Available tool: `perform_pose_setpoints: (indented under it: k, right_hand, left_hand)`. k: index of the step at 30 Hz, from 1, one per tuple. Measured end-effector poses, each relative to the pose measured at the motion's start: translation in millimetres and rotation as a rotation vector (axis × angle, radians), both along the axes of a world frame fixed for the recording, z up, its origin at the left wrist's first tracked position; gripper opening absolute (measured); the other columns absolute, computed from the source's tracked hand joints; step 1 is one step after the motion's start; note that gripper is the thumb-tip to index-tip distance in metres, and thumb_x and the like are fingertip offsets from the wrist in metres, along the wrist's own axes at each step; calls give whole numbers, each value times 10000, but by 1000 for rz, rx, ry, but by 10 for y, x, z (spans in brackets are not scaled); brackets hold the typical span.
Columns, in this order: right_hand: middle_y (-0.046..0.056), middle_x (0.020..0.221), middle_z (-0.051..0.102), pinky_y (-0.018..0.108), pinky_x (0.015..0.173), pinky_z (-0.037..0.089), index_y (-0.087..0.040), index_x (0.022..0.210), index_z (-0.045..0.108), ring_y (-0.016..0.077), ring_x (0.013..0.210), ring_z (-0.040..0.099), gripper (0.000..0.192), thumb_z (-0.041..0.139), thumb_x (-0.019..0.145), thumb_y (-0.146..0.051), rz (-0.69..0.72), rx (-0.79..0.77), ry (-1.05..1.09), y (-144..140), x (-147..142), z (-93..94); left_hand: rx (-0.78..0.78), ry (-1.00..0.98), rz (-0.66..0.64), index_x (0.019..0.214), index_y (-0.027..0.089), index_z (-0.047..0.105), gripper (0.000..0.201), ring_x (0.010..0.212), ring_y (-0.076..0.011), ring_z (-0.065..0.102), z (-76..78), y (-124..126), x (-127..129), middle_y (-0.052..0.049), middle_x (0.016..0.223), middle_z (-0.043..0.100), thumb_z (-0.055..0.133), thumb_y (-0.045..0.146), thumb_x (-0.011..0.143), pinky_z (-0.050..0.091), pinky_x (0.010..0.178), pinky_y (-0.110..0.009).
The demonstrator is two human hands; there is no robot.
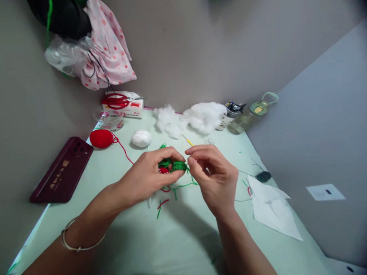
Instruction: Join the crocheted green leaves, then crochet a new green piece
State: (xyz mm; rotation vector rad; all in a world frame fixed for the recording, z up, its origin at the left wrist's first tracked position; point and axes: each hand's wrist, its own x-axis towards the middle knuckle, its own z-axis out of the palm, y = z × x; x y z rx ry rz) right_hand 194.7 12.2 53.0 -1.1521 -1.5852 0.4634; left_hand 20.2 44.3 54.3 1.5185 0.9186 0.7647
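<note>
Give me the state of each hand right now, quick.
Left hand: closed around a small green and red crochet piece.
Right hand: fingers pinched together beside the piece; a yellow crochet hook pokes out behind them.

Pale green table (pixel 151 244) with red yarn ball (pixel 101 138), white stuffing (pixel 197 117), perhaps paper (pixel 273 208).

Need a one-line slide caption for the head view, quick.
Left hand pinches a green-and-red crochet piece while the right hand works a yellow crochet hook over a pale green table.
</note>
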Motion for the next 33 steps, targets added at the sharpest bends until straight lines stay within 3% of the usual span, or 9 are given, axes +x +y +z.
perform_pose_setpoints:
  k: [4, 10, 13, 15, 17, 22, 25, 29, 33]
  right_hand:
    - [30, 934, 689, 265, 580, 444, -215, 813, 673, 122, 741, 586, 128, 655, 936, -185, 104, -117, 12, 18, 43, 26]
    - [39, 936, 701, 274, 589, 456, -225, 830, 682, 143, 770, 627, 91, 675, 920, -217, -24, -35, 186, -15, 55, 107]
    - [-7, 758, 690, 233, 451, 352, -229, 845, 611, 79, 480, 499, 147, 640, 955, -323, 167, -378, 452, -16, 110, 156]
    - [-79, 521, 543, 201, 394, 252, -227, 843, 569, 50, 355, 320, 186, 609, 971, -355, 330, -627, 584, 9, 172, 162]
    - [-135, 426, 335, 171, 385, 182, -210, 821, 564, 34, 357, 171, 194, 646, 942, -337, 380, -709, 716, 53, 253, 142]
    - [-147, 502, 187, 137, 412, 213, -177, 808, 592, 43, 444, 85, 187, 742, 845, -280, 293, -677, 955, 118, 433, -14]
    - [-138, 521, 199, 139, 394, 229, -188, 816, 581, 51, 439, 114, 208, 738, 834, -323, 250, -769, 919, 83, 468, -181]
    - [-121, 545, 327, 164, 377, 221, -210, 739, 499, 34, 415, 145, 313, 734, 801, -407, 101, -796, 764, 79, 510, -486]
    - [-84, 601, 490, 196, 430, 256, -221, 750, 472, 41, 428, 233, 341, 663, 832, -491, -80, -690, 625, 140, 646, -764]
  left_hand:
    - [112, -30, 43, 998, 240, 747, 135, 846, -133, 600, 13, 27, -33, 16, 953, 656, 703, 271, 874, 497, 756, -250]
    - [81, 53, -62, 936, 225, 757, 131, 815, -171, 615, -104, -9, 57, -17, 932, 638, 700, 316, 863, 517, 659, -272]
    - [33, 16, -130, 929, 218, 740, 152, 791, -175, 625, -109, -20, 62, -24, 922, 666, 662, 344, 898, 533, 680, -288]
    - [-14, -41, -183, 966, 212, 724, 191, 786, -173, 626, -92, -5, 52, -24, 905, 672, 643, 378, 921, 534, 706, -296]
    - [-53, -63, -250, 976, 206, 710, 201, 757, -156, 606, -77, 15, 50, -14, 876, 659, 645, 389, 924, 514, 692, -278]
    - [-126, -24, -288, 907, 201, 665, 126, 680, -127, 534, -149, -37, 107, 13, 764, 609, 640, 324, 915, 436, 611, -240]
    - [-333, -151, -293, 996, 210, 616, 158, 706, -140, 595, -303, -171, 136, -26, 865, 680, 633, 353, 930, 440, 596, -243]
    - [-566, -419, -185, 1059, 230, 602, 165, 621, -91, 594, -563, -367, 161, -62, 1103, 717, 635, 345, 944, 487, 627, -255]
    - [-679, -440, -93, 926, 167, 726, 251, 578, -83, 582, -730, -446, 182, -75, 1009, 721, 619, 392, 953, 471, 576, -239]
